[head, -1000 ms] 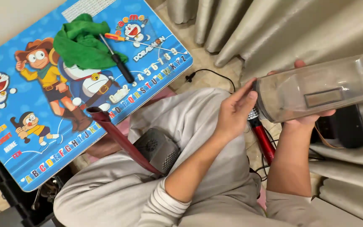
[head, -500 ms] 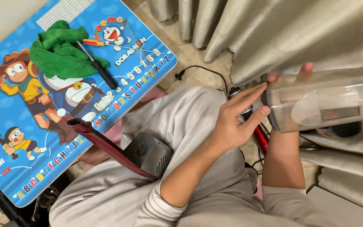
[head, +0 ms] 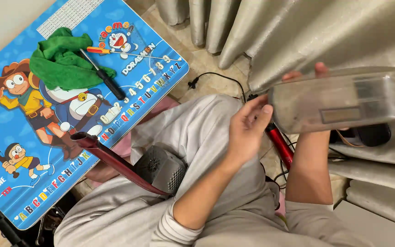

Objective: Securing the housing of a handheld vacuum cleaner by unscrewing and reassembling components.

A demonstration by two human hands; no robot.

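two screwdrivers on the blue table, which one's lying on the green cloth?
The black-handled screwdriver: its shaft crosses the green cloth. The thinner one with the red-and-yellow handle lies beside the cloth on the blue table.

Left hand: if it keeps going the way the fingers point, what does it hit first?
The left hand points up-right at the near end of the clear plastic canister held by the right hand; fingertips look at or almost on it, depth unclear.

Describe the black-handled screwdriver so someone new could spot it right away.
Find the blue cartoon table at upper left, then the green cloth on it. The black-handled screwdriver lies slanted at the cloth's right edge; unlike the thinner red-handled screwdriver beside it, its grip is thick and black.
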